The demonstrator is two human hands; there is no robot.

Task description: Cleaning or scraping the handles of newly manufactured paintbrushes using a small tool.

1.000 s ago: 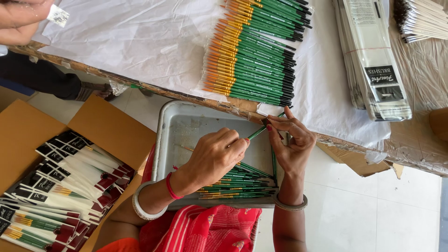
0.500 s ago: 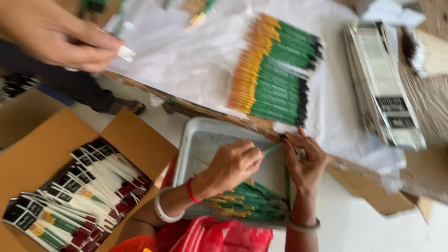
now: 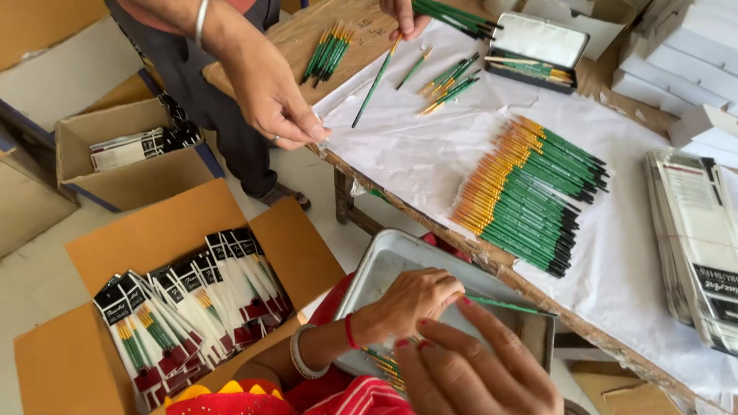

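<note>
At near left, a brown cardboard box (image 3: 165, 238) holds long white packets (image 3: 192, 303) with black tops and dark red bottoms. Near centre, over a grey metal tray (image 3: 377, 269), the left hand (image 3: 411, 303) pinches a thin green paintbrush (image 3: 503, 305); the right hand (image 3: 477, 369) lies open beside it, fingers spread.

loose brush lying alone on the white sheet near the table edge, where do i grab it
Probably the loose brush at mid-handle, pinched from above. It lies flat on the white sheet, slanted, with bare sheet on both sides. Its upper tip lies at a co-worker's hand, so come in lower down, from the table-edge side.
</note>
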